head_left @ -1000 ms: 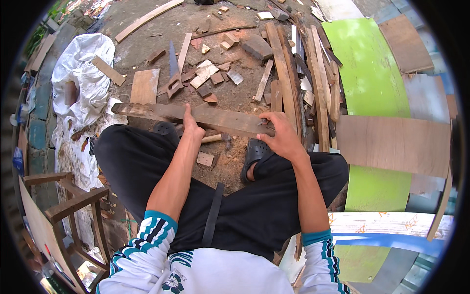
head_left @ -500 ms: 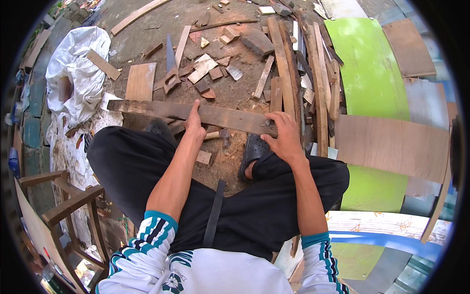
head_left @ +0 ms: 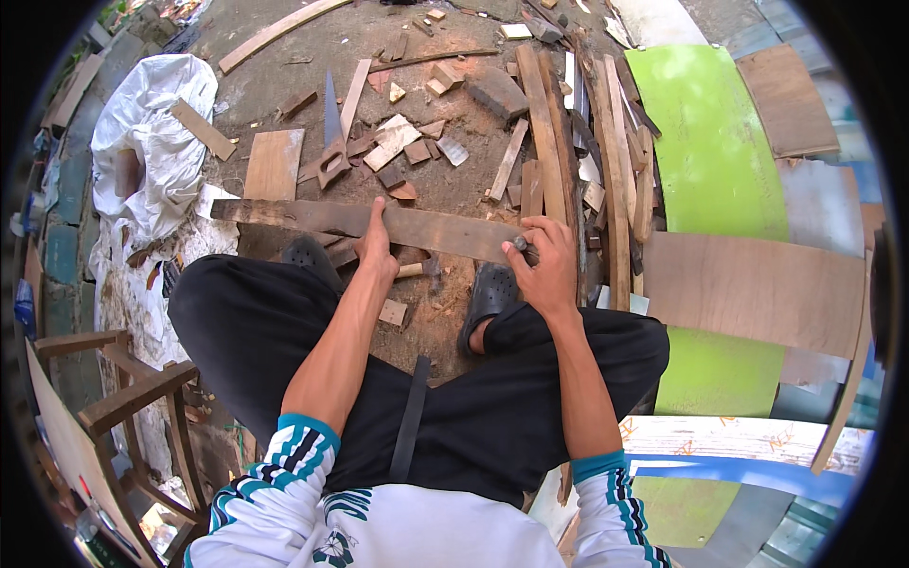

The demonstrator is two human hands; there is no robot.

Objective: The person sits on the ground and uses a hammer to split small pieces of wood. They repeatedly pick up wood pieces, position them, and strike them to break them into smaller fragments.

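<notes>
A long weathered plank lies crosswise on the ground in front of my knees. My left hand presses down on its middle, index finger stretched across the board. My right hand grips the plank's right end, with a small dark object pinched at the fingertips; I cannot tell what it is. A hammer with a wooden handle lies just under the plank between my hands. My dark clogs stand beside it.
A handsaw lies beyond the plank among several wood offcuts. Long slats are stacked to the right, beside a green panel and a plywood sheet. A white sack and a wooden stool are on the left.
Both hands stay on the plank at almost the same spots. The plank and hands sit slightly lower in the picture as my head shifts.
</notes>
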